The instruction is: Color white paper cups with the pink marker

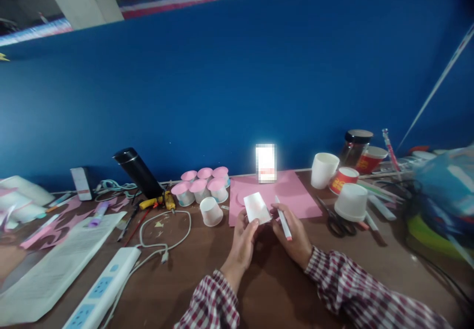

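Observation:
My left hand (244, 235) is closed on a small white card-like piece (256, 207) with faint pinkish marks, its thumb over the lower edge. Close beside it on the right, my right hand (294, 233) grips a white marker (284, 224) with an orange-pink end, which lies slantwise across the fingers. Its fingertips are near the white piece's right edge; whether they touch it I cannot tell. Behind both hands a pink paper sheet (296, 196) lies on the table. A white paper cup (211, 211) stands to the left of my left hand.
Several pink-topped cups (200, 191) stand grouped at the back left. Black-handled scissors (338, 224) lie by an upturned white cup (351, 203) on the right. A glowing phone screen (265, 164) leans at the blue partition (237, 82). Left are a power strip (122, 260) and a black bottle (138, 173).

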